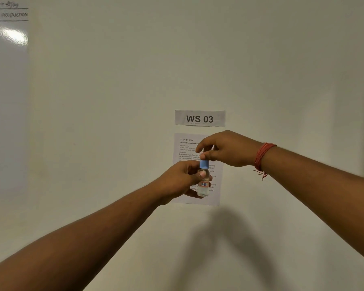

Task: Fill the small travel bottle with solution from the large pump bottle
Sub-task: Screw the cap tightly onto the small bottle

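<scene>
A small clear travel bottle [203, 183] with a red-framed label reading "7B" is held upright in front of a wall. My left hand [182, 179] grips its body, thumb across the front. The bottle carries a light blue cap [204, 164]. My right hand [225, 149] comes from above and pinches that cap with its fingertips. A red thread band circles the right wrist. The large pump bottle is out of sight.
A pale wall fills the view. A "WS 03" sign [200, 118] and a printed task sheet [214, 198] hang on it behind the hands. A whiteboard [11, 101] with a drawn vertical line sits at the left.
</scene>
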